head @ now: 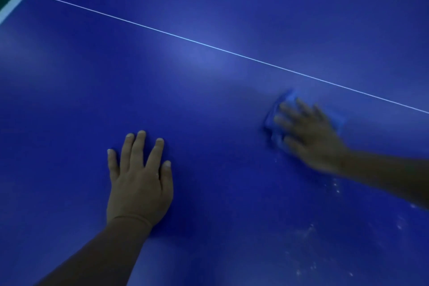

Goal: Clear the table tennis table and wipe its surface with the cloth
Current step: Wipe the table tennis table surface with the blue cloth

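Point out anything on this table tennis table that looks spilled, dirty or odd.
Pale specks are scattered over the blue table surface near the bottom right, below the right hand, which presses a blue cloth. They look like dust or crumbs not yet wiped. The left hand rests flat. Nothing else stands out.

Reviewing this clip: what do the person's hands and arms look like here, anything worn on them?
Both arms are bare as far as the frame shows: no sleeves, gloves, watch or rings visible. The left hand is sharp, with short, pale fingernails and a crease line across the wrist. The right hand is motion-blurred, so its finer detail cannot be told.
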Available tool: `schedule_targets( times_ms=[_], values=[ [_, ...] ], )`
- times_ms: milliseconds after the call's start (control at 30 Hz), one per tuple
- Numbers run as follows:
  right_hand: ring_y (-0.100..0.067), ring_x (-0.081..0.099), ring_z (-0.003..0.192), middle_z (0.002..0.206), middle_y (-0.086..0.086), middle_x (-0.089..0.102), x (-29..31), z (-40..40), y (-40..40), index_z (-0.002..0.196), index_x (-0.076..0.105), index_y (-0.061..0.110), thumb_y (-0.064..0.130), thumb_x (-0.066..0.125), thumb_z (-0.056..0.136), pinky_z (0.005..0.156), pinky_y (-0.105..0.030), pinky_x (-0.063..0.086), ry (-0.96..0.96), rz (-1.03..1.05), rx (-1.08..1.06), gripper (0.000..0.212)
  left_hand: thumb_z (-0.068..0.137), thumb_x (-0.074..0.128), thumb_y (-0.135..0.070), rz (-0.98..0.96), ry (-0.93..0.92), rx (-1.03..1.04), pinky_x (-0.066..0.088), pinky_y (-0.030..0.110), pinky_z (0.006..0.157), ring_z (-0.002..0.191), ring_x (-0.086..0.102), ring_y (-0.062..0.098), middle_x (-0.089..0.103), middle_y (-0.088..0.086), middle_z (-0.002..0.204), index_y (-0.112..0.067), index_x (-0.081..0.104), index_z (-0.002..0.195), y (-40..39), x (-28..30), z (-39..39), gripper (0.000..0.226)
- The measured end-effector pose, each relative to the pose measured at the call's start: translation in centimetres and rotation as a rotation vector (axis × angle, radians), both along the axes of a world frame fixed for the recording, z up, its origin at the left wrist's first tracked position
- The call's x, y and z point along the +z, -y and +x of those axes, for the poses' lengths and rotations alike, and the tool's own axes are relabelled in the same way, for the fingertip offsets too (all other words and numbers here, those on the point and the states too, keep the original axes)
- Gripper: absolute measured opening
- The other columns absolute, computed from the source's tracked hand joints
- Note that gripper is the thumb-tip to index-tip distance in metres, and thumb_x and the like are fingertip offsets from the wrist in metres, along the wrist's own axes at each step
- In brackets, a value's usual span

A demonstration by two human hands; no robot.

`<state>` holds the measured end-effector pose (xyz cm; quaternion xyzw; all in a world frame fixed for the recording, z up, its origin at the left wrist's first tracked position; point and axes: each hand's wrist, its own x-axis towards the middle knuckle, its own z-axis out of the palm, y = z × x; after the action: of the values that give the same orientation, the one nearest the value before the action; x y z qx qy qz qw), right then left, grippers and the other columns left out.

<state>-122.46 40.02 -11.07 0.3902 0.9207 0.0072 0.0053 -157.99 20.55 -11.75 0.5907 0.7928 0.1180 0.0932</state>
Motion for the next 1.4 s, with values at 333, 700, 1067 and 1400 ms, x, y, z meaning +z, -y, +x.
schedule_targets(
  times_ms=[333, 700, 1067, 1400],
  values=[
    [-0.028, 0.017, 0.151, 0.162, 0.006, 0.027, 0.9, -0.4, -4.9, 0.151, 0.030, 0.043, 0.059, 0.022, 0.093, 0.116, -0.060, 0.018, -0.104, -0.039, -0.472, 0.061, 0.097, 0.022, -0.049, -0.022, -0.005, -0.006, -0.003, 0.053, 0.122, 0.152, 0.007, 0.027, 0.024, 0.014, 0.161, -0.014, 0.042, 0.149, -0.1, 0.0, 0.0, 0.066],
    [-0.035, 0.014, 0.152, 0.162, 0.005, 0.028, 1.0, 0.9, 23.0, 0.148, 0.043, 0.039, 0.054, 0.043, 0.100, 0.116, -0.068, 0.013, -0.017, -0.176, 0.472, 0.051, 0.089, 0.023, -0.060, -0.023, 0.141, -0.028, -0.010, 0.048, 0.120, 0.152, 0.003, 0.024, 0.019, 0.011, 0.163, -0.017, 0.040, 0.149, -0.2, 1.0, -0.5, 0.077],
    [-0.034, 0.020, 0.150, 0.161, 0.005, 0.031, 0.4, -0.8, 19.5, 0.148, 0.043, 0.037, 0.057, 0.030, 0.094, 0.115, -0.065, 0.014, -0.092, -0.067, -0.263, 0.059, 0.095, 0.038, -0.040, 0.088, 0.051, -0.411, 0.011, 0.054, 0.121, 0.148, 0.025, 0.031, 0.035, 0.013, 0.157, -0.008, 0.045, 0.145, 15.2, 1.9, 2.0, 0.060],
    [-0.034, 0.021, 0.150, 0.160, 0.005, 0.032, 0.1, 3.4, 32.8, 0.147, 0.042, 0.038, 0.056, 0.039, 0.098, 0.114, -0.064, 0.019, 0.001, -0.136, 0.035, 0.052, 0.103, 0.016, -0.049, -0.073, -0.063, -0.627, 0.009, 0.054, 0.122, 0.151, 0.019, 0.032, 0.028, 0.011, 0.161, -0.011, 0.042, 0.148, 21.3, 0.7, 2.3, 0.065]
  ],
)
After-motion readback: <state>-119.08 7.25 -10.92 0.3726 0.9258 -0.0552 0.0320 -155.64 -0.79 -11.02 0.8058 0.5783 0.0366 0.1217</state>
